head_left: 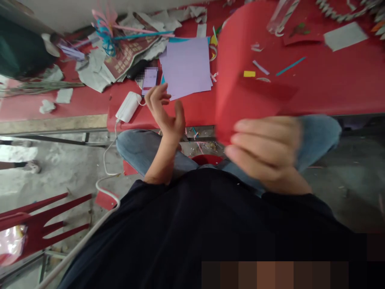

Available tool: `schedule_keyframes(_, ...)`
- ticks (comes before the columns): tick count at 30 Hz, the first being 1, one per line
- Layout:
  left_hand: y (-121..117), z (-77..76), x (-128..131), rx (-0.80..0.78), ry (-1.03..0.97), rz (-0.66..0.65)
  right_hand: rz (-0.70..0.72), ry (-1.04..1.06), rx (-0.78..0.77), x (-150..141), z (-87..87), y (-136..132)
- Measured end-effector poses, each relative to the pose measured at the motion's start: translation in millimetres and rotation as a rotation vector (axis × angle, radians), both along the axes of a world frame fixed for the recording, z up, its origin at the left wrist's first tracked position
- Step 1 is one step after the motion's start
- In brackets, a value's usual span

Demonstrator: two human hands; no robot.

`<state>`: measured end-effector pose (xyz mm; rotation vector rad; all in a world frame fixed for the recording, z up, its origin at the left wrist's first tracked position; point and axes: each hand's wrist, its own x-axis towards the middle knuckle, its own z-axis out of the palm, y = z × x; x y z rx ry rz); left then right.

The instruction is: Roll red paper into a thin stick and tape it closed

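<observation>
- Grey concrete floor (72, 160) runs under a long table (339, 86) with a red top, and a red chair (34, 228) stands off to the person's left.
- Right up at the table's front edge the person sits in blue jeans (320, 138) and a dark top (207, 224), knees apart.
- Over on this side, the right hand (266, 146) is closed on the lower part of a red sheet (233, 72), which stands up from the fingers above the tabletop; both look blurred.
- Their left hand (165, 112) hangs in the air near the edge, palm turned inward, fingers apart and loosely curled.
- Just past those fingers I see a phone (150, 80), a white device (128, 106) with a cable, and purple sheets (189, 66) lying over blue ones.
- Farther right, a yellow scrap (249, 74) and a blue strip (290, 66) lie on the tabletop; crumpled newspaper (132, 58) is spread at the back left.
</observation>
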<state>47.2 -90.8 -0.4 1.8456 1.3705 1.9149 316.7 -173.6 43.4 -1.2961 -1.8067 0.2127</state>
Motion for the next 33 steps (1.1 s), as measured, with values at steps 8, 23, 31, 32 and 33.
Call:
schedule_keyframes(8, -86, -85.9, 17, -0.015, 0.311, -0.125, 0.313, -0.186, 0.173, -52, -88.5, 4)
schedule_keyframes(23, -74, -96.0, 10, -0.233, 0.19, -0.173, 0.102, -0.137, 0.027, -50, -123.1, -1)
schedule_keyframes(31, -87, -90.4, 18, -0.339, 0.022, -0.219, 0.089, -0.101, 0.15, -64, -122.4, -12)
schedule_keyframes(32, -88, -89.7, 18, -0.34, 0.017, -0.241, 0.086, -0.104, 0.137, -66, -124.1, -12)
schedule_keyframes(33, -89, -89.4, 19, -0.347, 0.01, -0.259, 0.078, -0.102, 0.128, -68, -125.7, -13)
